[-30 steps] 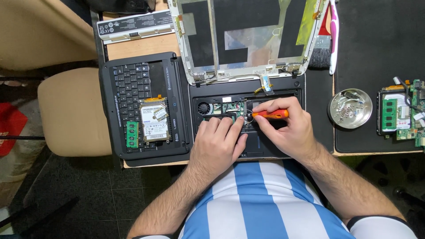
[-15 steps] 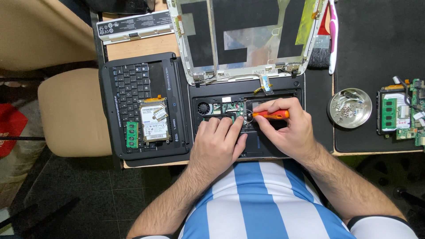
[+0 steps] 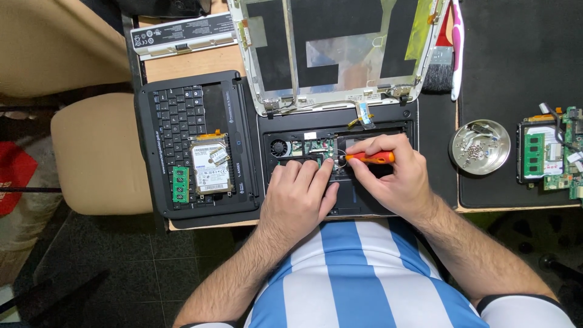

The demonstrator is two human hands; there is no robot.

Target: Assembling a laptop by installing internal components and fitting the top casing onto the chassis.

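Observation:
An opened black laptop base (image 3: 401,124) lies on the desk in front of me, its circuit board and small fan (image 3: 278,147) exposed. My right hand (image 3: 395,179) grips an orange-handled screwdriver (image 3: 370,158), tip pointing left at the board near the middle. My left hand (image 3: 300,194) rests flat on the base with fingertips beside the screwdriver tip. The detached screen lid (image 3: 340,54) lies face down behind the base.
Left of the base sits the removed keyboard panel (image 3: 182,121) with a hard drive (image 3: 209,167) and a green memory stick (image 3: 180,184) on it. A battery (image 3: 182,36) lies at the back left. A metal dish of screws (image 3: 480,147), a circuit board (image 3: 549,155) and a brush (image 3: 440,67) lie right.

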